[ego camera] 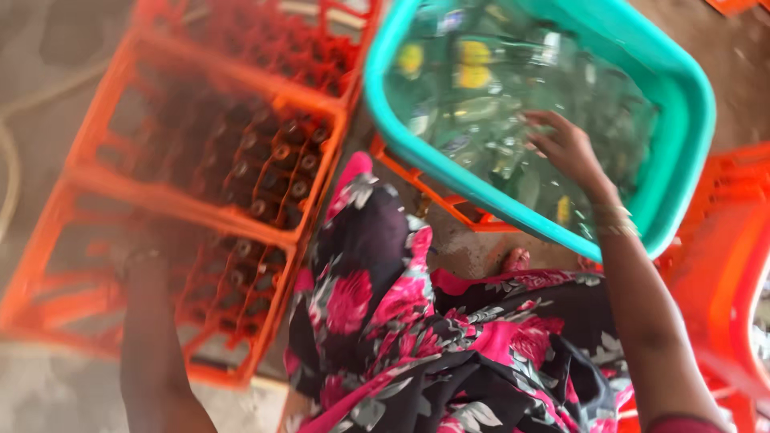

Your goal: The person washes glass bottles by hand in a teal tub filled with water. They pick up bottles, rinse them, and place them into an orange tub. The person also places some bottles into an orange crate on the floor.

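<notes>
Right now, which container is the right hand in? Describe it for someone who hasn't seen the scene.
Start at the orange crates of dark bottles on the left, then look upper right. The right hand reaches into a teal plastic tub of clear glass bottles. It is the only teal, smooth-walled container; everything around it is orange lattice.

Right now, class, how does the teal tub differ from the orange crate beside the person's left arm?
The teal tub is rounded with solid walls; the orange crate is squared, with open lattice sides and dividers. The tub holds clear glass bottles lying jumbled; the crate's dark bottles stand upright in cells. The right hand reaches into the tub. Both look plastic.
</notes>
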Demonstrator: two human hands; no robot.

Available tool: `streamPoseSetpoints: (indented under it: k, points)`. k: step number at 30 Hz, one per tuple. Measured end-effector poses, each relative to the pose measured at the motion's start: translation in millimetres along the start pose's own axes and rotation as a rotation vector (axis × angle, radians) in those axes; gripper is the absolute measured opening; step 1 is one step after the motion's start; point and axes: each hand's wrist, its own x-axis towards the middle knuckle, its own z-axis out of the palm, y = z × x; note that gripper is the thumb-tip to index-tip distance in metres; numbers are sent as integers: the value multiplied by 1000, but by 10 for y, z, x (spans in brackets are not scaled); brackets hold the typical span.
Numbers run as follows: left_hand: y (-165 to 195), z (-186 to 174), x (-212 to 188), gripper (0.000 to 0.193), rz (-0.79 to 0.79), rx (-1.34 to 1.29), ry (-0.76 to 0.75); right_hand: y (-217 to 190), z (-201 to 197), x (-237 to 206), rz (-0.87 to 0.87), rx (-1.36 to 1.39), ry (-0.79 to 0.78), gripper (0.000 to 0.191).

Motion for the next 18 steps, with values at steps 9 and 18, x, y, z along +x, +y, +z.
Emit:
streamPoseSetpoints:
  k: [9, 18]
  points:
    - [580, -1, -45, 54, 101, 14, -96, 444, 211, 810, 172, -571, 503, 32]
    - [655, -385, -37, 55, 75, 25, -118, 433, 463, 1041, 130, -767, 786, 46]
